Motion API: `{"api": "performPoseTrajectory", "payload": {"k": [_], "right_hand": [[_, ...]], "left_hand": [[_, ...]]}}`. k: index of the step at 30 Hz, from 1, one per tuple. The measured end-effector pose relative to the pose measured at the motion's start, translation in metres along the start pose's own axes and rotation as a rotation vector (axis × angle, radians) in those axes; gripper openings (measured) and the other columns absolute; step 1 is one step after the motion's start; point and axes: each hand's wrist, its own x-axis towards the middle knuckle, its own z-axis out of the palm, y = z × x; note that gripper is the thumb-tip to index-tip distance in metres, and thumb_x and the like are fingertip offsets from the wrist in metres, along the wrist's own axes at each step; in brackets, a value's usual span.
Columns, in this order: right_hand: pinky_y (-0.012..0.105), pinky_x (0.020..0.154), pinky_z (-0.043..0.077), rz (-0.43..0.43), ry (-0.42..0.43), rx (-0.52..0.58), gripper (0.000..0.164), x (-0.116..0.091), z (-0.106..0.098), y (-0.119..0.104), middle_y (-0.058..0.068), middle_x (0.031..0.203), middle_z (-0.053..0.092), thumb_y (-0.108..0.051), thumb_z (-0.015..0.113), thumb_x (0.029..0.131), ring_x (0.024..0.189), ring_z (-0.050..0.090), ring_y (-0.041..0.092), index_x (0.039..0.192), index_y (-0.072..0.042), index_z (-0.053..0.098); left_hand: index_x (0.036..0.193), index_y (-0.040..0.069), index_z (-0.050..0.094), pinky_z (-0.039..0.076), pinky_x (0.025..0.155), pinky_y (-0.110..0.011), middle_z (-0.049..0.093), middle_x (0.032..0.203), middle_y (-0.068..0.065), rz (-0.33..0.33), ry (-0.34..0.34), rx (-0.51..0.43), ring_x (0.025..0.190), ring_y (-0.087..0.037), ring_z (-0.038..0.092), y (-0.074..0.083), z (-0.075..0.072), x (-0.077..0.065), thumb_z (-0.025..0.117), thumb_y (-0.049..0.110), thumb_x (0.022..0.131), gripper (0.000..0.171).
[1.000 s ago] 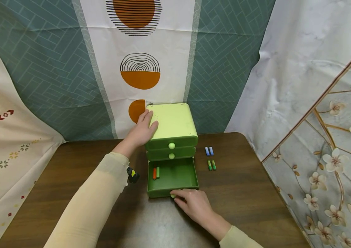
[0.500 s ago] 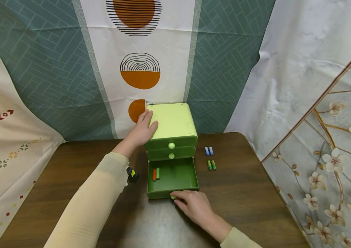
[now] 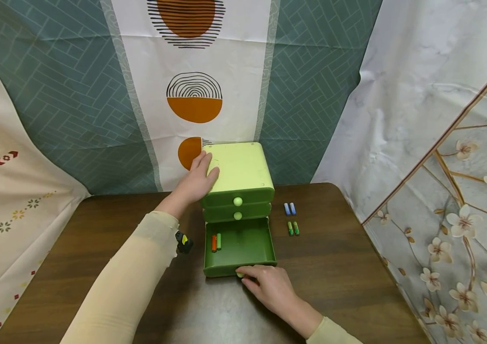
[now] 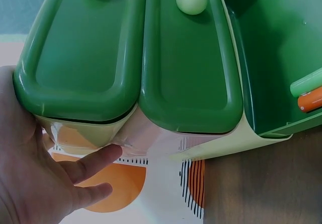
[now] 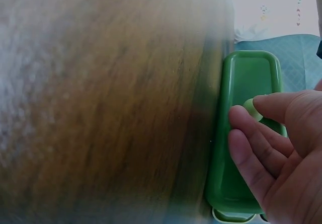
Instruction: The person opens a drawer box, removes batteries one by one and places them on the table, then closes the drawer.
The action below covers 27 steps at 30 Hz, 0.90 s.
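A small green chest of drawers [image 3: 240, 167] with a pale lid stands at the back of the table. My left hand [image 3: 198, 180] rests against its upper left edge; in the left wrist view the fingers [image 4: 90, 166] lie along its side. The bottom drawer [image 3: 247, 251] is pulled out, and my right hand [image 3: 271, 285] pinches its round knob [image 5: 253, 109] between thumb and fingers. Inside at the left lie an orange battery [image 3: 214, 243] and a light green battery [image 3: 219, 241], side by side. The two upper drawers [image 4: 193, 68] are closed.
Two blue-and-white batteries [image 3: 289, 209] lie on the table right of the chest. Nearer stand out two green batteries [image 3: 293, 228]. A black device with a yellow mark [image 3: 184, 242] sits at my left wrist. Patterned cloths [image 3: 312, 95] hang behind and beside the brown table [image 3: 338, 272].
The bottom drawer has slid out very slightly toward me, my right hand moving along with its knob. My left hand keeps its place on the chest.
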Motion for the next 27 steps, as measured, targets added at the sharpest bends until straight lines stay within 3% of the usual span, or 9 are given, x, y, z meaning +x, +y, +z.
{"api": "performPoseTrajectory", "payload": {"k": [20, 27], "right_hand": [[0.036, 0.073, 0.063, -0.031, 0.004, 0.009, 0.024, -0.001, -0.006, -0.002, -0.011, 0.115, 0.082, -0.022, 0.084, 0.101, 0.099, 0.079, 0.009, 0.125, -0.024, 0.086], [0.025, 0.064, 0.057, -0.047, 0.078, 0.04, 0.017, 0.006, -0.014, -0.004, -0.012, 0.107, 0.083, -0.025, 0.087, 0.099, 0.082, 0.073, -0.002, 0.116, -0.021, 0.088]], "left_hand": [[0.18, 0.016, 0.007, 0.023, 0.13, -0.061, -0.008, 0.185, -0.003, 0.003, -0.005, -0.006, 0.168, -0.039, 0.014, 0.001, -0.001, -0.001, 0.032, 0.055, 0.118, 0.078], [0.18, 0.015, 0.007, 0.022, 0.131, -0.061, -0.007, 0.185, -0.003, 0.0, -0.006, -0.002, 0.169, -0.037, 0.012, 0.001, 0.0, 0.0, 0.032, 0.054, 0.118, 0.077]]}}
